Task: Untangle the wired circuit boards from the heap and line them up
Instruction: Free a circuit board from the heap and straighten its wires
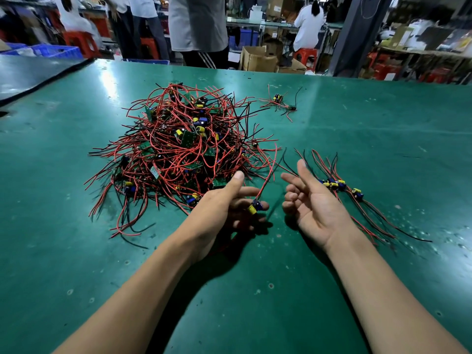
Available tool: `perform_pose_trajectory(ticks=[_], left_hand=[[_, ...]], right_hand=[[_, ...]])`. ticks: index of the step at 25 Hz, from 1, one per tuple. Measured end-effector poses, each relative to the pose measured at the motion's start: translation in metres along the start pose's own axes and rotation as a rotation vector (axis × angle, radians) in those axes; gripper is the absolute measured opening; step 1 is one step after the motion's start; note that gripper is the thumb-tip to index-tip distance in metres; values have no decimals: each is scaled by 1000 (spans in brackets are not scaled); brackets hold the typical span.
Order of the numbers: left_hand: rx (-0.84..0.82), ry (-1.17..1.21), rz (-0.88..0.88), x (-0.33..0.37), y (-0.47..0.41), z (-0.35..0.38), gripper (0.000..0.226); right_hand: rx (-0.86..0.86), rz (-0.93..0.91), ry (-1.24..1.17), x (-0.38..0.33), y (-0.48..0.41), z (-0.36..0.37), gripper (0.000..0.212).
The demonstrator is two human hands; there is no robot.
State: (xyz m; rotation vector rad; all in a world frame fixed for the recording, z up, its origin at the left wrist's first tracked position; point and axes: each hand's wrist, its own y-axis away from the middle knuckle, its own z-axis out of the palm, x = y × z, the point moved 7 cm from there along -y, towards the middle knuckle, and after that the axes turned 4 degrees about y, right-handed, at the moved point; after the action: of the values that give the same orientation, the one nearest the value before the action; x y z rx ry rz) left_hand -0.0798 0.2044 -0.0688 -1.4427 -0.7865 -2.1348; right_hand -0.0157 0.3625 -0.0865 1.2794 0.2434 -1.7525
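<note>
Green matting covers the counter (383, 139). Left of centre on it sits the heap (178, 144), red and black leads knotted around small circuit boards. The left hand (224, 208) is at the heap's near edge, its grip curled around one wired board (255, 206) with a yellow capacitor. The fingers underneath are partly hidden, so this looks more like a loose cradle than a firm pinch. The board's red lead runs back toward the heap, probably not yet free. The right hand (314, 203) hovers palm up, grip spread and holding nothing, likely ready to take that lead. Just beyond it lies the row of freed boards (337, 185), leads trailing roughly parallel, presumably so they cannot re-tangle. A small cluster (278, 100) lies well apart, farther back.
</note>
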Motion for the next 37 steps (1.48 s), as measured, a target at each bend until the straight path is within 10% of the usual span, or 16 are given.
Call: perform_pose_trajectory(ticks=[12, 18, 26, 33, 37], left_hand=[[-78, 120, -23, -11, -4, 7, 62], [-98, 18, -7, -14, -11, 15, 67], [-113, 68, -38, -13, -5, 14, 65], [-42, 89, -8, -14, -5, 13, 52], [31, 45, 129, -6, 1, 6, 23]], right_hand=[[140, -480, 849, 8, 30, 26, 36], [196, -441, 732, -5, 17, 7, 23], [650, -624, 1159, -59, 16, -45, 18], [108, -796, 1429, -29, 18, 13, 12], [196, -681, 1637, -24, 11, 7, 25]])
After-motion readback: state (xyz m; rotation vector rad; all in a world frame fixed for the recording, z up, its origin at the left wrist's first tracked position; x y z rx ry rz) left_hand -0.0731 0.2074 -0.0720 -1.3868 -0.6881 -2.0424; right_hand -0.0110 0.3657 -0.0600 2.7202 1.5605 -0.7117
